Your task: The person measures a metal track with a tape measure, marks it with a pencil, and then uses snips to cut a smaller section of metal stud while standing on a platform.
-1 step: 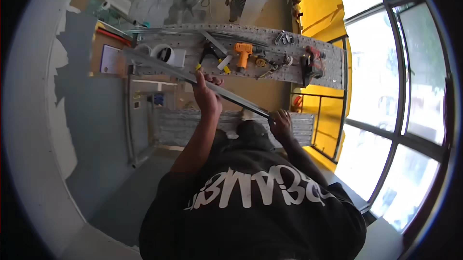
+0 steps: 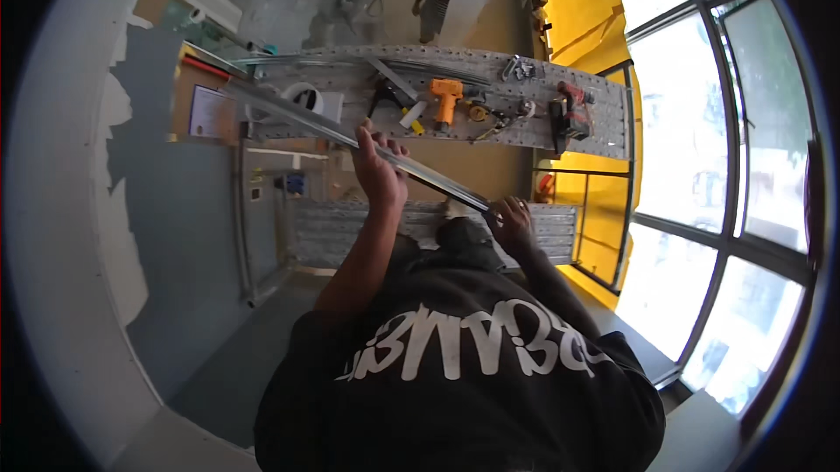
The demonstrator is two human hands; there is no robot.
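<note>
A long silver metal profile [image 2: 437, 180] slants across in front of me, its far end up at the left and its near end at my right hand. My left hand [image 2: 381, 167] supports it about midway, thumb up on one side and fingers curled round the other. Closed round the near end is my right hand [image 2: 511, 223]. Beyond the profile, a perforated metal scaffold platform [image 2: 350, 107] carries an orange cordless drill [image 2: 445, 102], a red and black power tool [image 2: 573, 113], a black and yellow clamp-like tool [image 2: 394, 104] and a white round container [image 2: 302, 97].
A lower metal platform [image 2: 350, 231] lies beneath my arms. Black scaffold rails [image 2: 604, 174] and large windows [image 2: 682, 139] are at the right. A grey wall [image 2: 175, 236] stands at the left. Far below, another person [image 2: 433, 0] is beside a pale panel [image 2: 471, 0].
The whole view has shifted slightly. Both hands keep their grip on the metal profile, which stays at nearly the same slant.
</note>
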